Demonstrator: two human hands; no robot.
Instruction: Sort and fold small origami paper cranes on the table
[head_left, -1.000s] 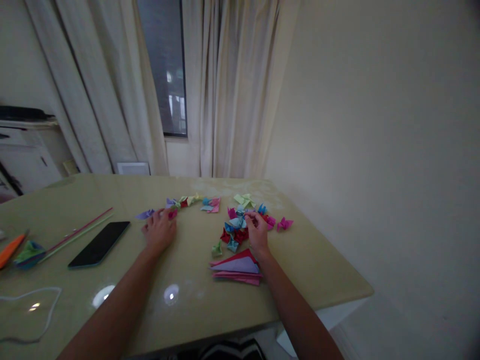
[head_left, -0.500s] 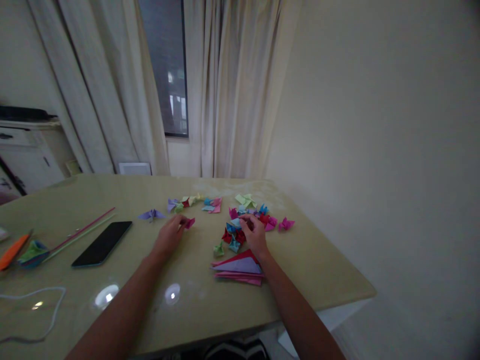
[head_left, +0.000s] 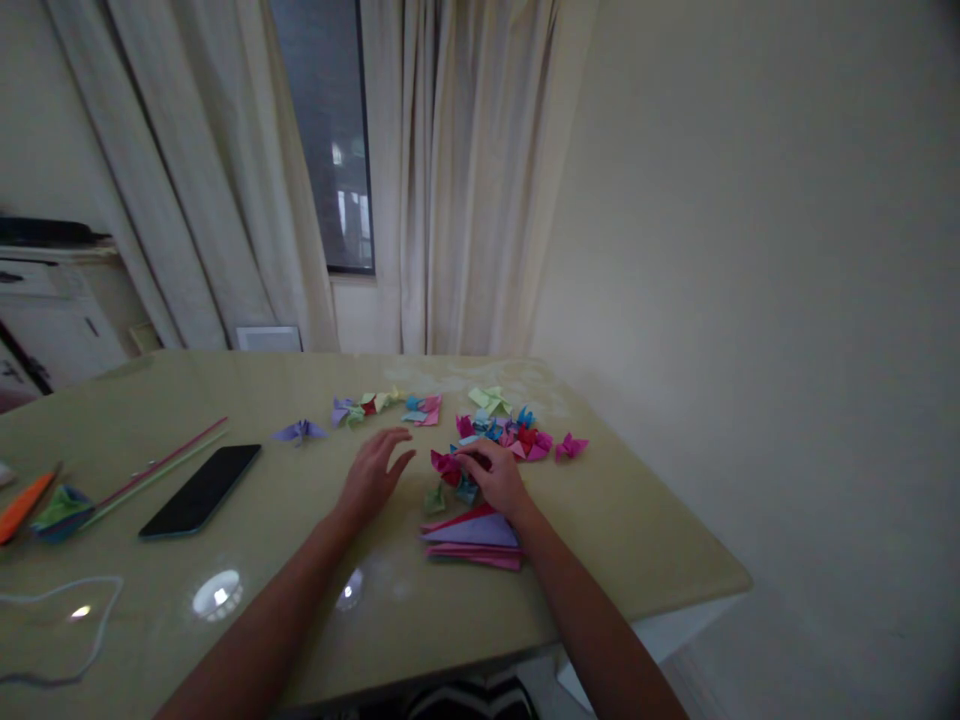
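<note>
My left hand [head_left: 377,472] is open above the table, its thumb and fingers apart and nothing between them. To its right, my right hand [head_left: 493,474] pinches a magenta origami piece [head_left: 444,465] between thumb and fingertips. Beneath and behind the right hand lies a cluster of small folded paper pieces in blue, red and pink [head_left: 529,440], partly covered by the hand. A light green folded piece [head_left: 435,499] sits just below the magenta one. Nearer to me, next to the right wrist, is a stack of pink, red and lilac folded papers [head_left: 472,540].
A purple paper crane [head_left: 300,431] and several other folded pieces [head_left: 367,405] line the far side. On the left lie a black phone [head_left: 201,490], thin pink and green sticks [head_left: 161,468], an orange-handled tool [head_left: 26,507] and a white cable [head_left: 105,625]. A wall borders the table's right.
My left hand has moved right and opened, letting go of the magenta piece. That piece is now at my right hand's fingertips, further right. My right hand has shifted slightly left and toward me.
</note>
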